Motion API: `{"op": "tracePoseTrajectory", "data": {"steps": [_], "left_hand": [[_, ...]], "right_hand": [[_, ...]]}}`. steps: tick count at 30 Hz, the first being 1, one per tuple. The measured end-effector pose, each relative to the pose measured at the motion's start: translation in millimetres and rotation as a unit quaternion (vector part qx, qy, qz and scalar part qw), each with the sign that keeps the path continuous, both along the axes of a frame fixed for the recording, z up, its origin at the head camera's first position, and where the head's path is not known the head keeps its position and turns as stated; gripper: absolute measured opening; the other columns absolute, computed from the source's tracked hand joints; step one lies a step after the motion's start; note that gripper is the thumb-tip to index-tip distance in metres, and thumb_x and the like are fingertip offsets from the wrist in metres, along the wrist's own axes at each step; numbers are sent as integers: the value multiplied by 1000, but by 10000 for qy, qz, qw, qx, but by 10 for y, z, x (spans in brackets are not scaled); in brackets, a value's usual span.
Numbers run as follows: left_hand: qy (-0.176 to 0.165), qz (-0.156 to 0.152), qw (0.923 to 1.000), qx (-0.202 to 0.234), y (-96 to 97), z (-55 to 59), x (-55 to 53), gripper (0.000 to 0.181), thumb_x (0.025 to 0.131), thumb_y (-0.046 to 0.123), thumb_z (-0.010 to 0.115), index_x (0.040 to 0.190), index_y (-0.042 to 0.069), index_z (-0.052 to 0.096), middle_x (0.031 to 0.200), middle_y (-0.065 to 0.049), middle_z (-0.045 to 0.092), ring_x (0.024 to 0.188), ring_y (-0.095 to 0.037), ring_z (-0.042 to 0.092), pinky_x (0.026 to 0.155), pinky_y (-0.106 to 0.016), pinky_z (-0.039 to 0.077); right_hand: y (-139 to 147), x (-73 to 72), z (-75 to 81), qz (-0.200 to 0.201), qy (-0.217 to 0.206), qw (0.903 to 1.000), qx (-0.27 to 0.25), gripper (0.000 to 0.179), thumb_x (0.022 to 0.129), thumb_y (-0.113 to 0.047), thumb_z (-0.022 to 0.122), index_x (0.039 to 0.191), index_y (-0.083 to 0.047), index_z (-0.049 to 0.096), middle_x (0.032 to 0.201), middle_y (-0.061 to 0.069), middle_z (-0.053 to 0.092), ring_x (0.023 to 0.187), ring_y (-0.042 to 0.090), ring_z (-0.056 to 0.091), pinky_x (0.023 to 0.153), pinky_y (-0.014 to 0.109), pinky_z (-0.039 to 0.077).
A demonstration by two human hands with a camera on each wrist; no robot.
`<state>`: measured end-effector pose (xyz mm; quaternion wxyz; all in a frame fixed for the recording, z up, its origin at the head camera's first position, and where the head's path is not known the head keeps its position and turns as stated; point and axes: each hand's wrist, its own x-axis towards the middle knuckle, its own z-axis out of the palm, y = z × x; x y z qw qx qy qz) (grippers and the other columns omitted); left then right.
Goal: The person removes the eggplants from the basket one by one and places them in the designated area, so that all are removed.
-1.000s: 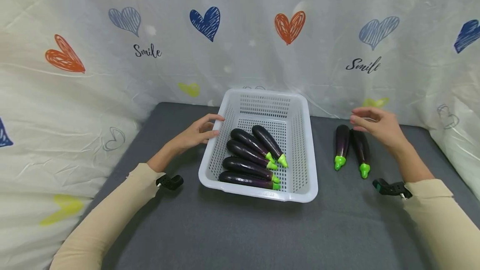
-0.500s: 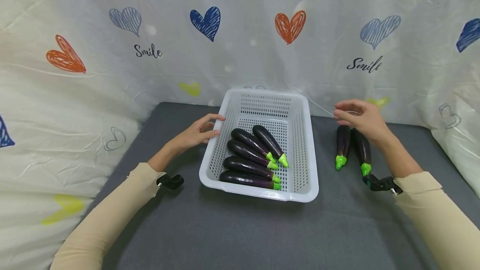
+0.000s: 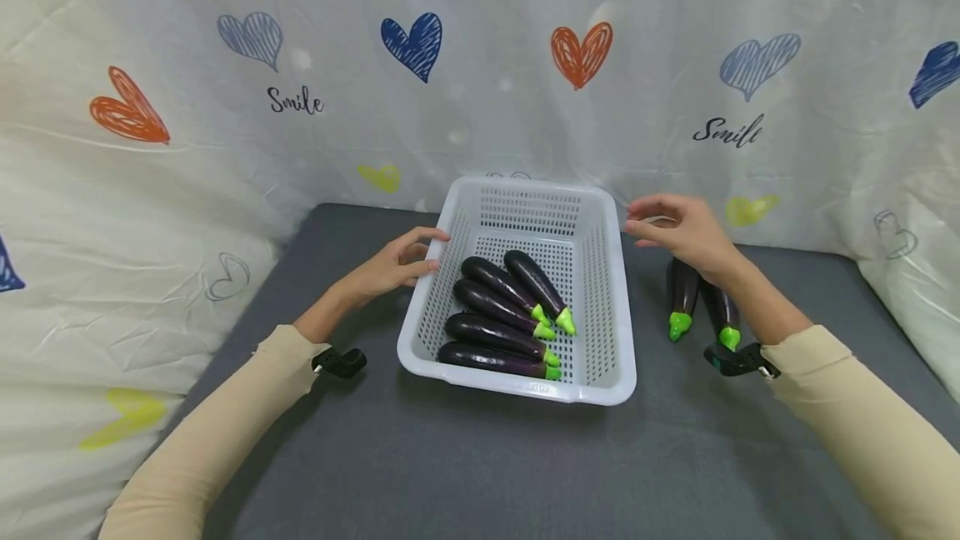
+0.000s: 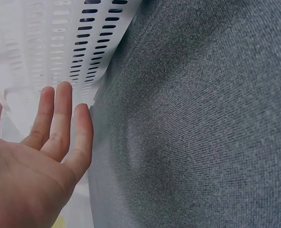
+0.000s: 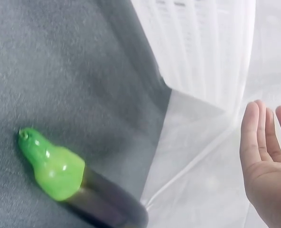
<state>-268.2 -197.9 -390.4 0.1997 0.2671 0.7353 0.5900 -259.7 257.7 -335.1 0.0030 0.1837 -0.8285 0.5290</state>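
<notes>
A white plastic basket [image 3: 617, 298] with slotted walls stands on the grey table. Several eggplants [image 3: 491, 330] with green stem ends lie inside it, mostly side by side. My left hand [image 3: 386, 272] touches the basket's left rim with its fingertips; in the left wrist view its fingers [image 4: 60, 123] are fairly straight alongside the slotted wall. Close to the far right corner of the basket, my right hand [image 3: 690, 232] hovers with nothing in it, its fingers loosely extended. Two more eggplants [image 3: 681, 294] rest on the table, their far ends hidden behind the right hand and forearm.
A pale curtain [image 3: 495, 123] printed with hearts and "Smile" hangs behind the table and along both sides. The grey tabletop [image 3: 510, 465] stretches in front of the basket. Each wrist wears a black strap [image 3: 341, 363].
My right hand has moved left, from above the two eggplants on the table to beside the basket's right rim. The left hand, the basket and the eggplants have stayed in place.
</notes>
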Motion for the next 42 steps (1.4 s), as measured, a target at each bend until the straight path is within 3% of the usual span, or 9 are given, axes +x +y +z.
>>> {"op": "tracePoseTrajectory", "data": {"steps": [5, 9, 15, 20, 30, 35, 42], "left_hand": [[19, -15, 10000, -33, 1, -15, -13, 45, 96, 21, 56, 138, 23, 39, 122, -19, 46, 103, -35, 56, 79, -49, 49], [-13, 20, 10000, -46, -1, -14, -13, 45, 96, 20, 57, 138, 24, 39, 121, -19, 47, 103, -34, 55, 78, -49, 49], [-11, 32, 10000, -51, -5, -2, -7, 45, 96, 20, 57, 138, 24, 40, 120, -19, 47, 103, -34, 56, 79, -48, 49], [39, 34, 10000, -67, -14, -6, -10, 45, 96, 20, 57, 138, 23, 40, 119, -20, 48, 102, -34, 56, 80, -51, 48], [45, 15, 10000, -73, -4, -5, -11, 46, 96, 21, 57, 139, 22, 39, 120, -20, 48, 102, -34, 56, 79, -51, 48], [30, -3, 10000, -28, -3, -1, -8, 46, 96, 20, 57, 138, 23, 40, 120, -20, 48, 102, -35, 56, 79, -51, 49], [31, -22, 10000, -49, -7, 5, -8, 46, 95, 22, 58, 138, 23, 39, 120, -20, 47, 103, -34, 55, 79, -48, 49]], "right_hand": [[-158, 10, 51, 154, -113, 9998, 26, 44, 85, -20, 72, 119, 3, 56, 112, 14, 57, 97, 33, 60, 73, 33, 53], [-338, 80, 251, 174, -128, 9995, 212, 40, 87, -19, 70, 119, 1, 56, 113, 15, 57, 98, 36, 59, 73, 34, 53], [-449, -94, 329, 374, 152, 9988, 261, 40, 85, -25, 71, 118, -6, 59, 112, 11, 57, 96, 31, 60, 75, 42, 51], [-612, -175, 451, 431, 224, 9986, 227, 41, 85, -28, 71, 118, -9, 60, 112, 9, 59, 94, 25, 62, 75, 38, 52], [-1044, -62, 769, 730, 181, 9972, -55, 35, 88, -11, 68, 118, 3, 57, 111, 18, 57, 92, 25, 62, 75, 34, 52], [-1171, -169, 728, 815, -8, 9959, -389, 35, 86, -9, 69, 117, 4, 58, 110, 20, 57, 93, 28, 61, 75, 36, 52], [-1281, -466, 426, 755, -486, 9921, -875, 40, 84, -17, 73, 117, 1, 58, 112, 18, 56, 99, 33, 57, 80, 40, 50]]}}
